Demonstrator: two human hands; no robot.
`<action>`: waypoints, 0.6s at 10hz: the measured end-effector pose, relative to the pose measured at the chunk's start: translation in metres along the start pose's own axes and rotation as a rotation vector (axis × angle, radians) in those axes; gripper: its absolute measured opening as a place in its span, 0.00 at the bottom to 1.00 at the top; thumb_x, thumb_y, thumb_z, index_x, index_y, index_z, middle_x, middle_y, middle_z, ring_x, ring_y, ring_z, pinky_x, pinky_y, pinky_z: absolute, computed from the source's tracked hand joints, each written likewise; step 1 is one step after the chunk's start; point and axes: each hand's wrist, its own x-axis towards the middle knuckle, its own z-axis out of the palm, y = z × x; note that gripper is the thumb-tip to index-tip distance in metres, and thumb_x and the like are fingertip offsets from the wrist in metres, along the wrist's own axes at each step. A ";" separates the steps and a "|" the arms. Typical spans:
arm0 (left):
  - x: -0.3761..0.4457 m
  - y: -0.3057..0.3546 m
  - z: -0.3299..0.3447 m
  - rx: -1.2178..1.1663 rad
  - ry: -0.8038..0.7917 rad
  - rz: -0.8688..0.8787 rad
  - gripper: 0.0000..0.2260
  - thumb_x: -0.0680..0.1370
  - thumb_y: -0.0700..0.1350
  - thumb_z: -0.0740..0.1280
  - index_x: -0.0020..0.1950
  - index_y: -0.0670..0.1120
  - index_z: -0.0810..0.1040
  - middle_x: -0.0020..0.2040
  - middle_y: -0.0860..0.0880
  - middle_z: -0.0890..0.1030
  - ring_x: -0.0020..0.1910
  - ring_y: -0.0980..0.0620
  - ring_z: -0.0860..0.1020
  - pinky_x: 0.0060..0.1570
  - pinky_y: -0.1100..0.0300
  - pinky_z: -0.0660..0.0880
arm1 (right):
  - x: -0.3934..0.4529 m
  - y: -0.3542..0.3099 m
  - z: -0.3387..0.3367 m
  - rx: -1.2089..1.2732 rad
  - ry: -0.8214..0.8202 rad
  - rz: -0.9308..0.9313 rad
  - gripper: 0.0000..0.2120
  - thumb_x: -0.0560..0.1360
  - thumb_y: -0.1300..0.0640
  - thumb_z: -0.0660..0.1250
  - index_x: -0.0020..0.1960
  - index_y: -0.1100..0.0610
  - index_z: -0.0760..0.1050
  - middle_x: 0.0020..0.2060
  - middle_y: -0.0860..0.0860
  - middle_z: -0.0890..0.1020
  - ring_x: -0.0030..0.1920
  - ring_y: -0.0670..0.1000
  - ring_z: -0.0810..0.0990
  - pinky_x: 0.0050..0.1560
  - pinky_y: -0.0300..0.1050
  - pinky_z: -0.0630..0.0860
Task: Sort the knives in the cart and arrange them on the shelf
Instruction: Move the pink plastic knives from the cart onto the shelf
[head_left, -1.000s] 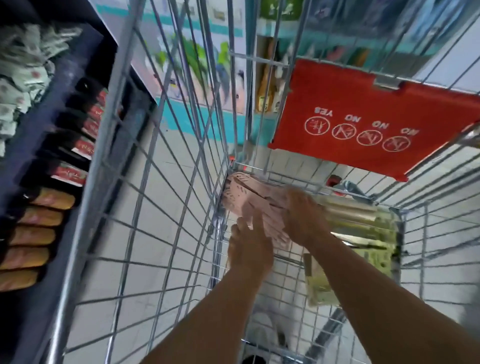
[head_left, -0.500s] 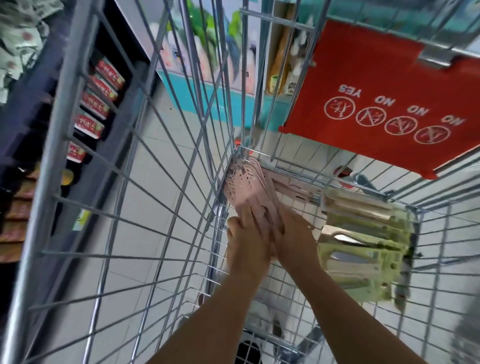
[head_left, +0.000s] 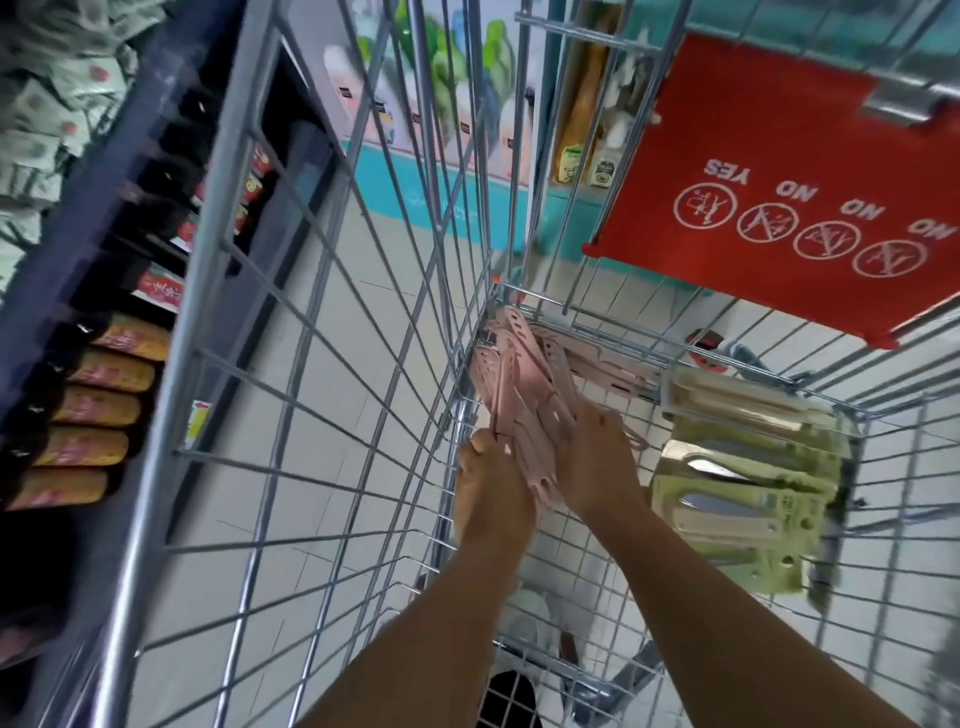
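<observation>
In a shop aisle, the wire cart (head_left: 332, 322) holds pink packaged knives (head_left: 524, 395) in its far left corner and green knife packs (head_left: 748, 467) along its right side. The left hand (head_left: 491, 493) and right hand (head_left: 597, 457) curl their fingers round the pink bundle from either side.

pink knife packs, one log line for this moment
left hand + right hand: gripping pink carded knife packs | wire cart | green carded packs untouched

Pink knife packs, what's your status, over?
Both hands, left hand and right hand, gripping pink knife packs in cart. Green packs alongside. Nothing blocking.
</observation>
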 end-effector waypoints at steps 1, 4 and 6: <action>-0.009 -0.003 -0.008 -0.044 0.037 0.054 0.20 0.77 0.33 0.58 0.68 0.42 0.63 0.65 0.43 0.65 0.58 0.42 0.72 0.52 0.55 0.71 | -0.012 0.003 0.000 0.083 0.013 0.082 0.23 0.74 0.62 0.66 0.67 0.61 0.64 0.59 0.57 0.76 0.60 0.58 0.75 0.57 0.50 0.74; -0.071 -0.004 -0.047 0.000 0.061 0.176 0.24 0.79 0.34 0.59 0.73 0.45 0.56 0.68 0.44 0.63 0.59 0.45 0.75 0.44 0.59 0.73 | -0.109 -0.024 -0.031 0.184 0.147 0.057 0.16 0.81 0.63 0.53 0.68 0.57 0.63 0.38 0.47 0.70 0.31 0.42 0.70 0.26 0.35 0.61; -0.137 -0.021 -0.084 -0.015 0.092 0.353 0.21 0.80 0.37 0.56 0.73 0.45 0.59 0.69 0.46 0.63 0.63 0.47 0.71 0.46 0.63 0.66 | -0.193 -0.044 -0.046 0.212 0.337 0.043 0.18 0.81 0.63 0.51 0.69 0.54 0.66 0.43 0.45 0.72 0.34 0.47 0.72 0.29 0.36 0.63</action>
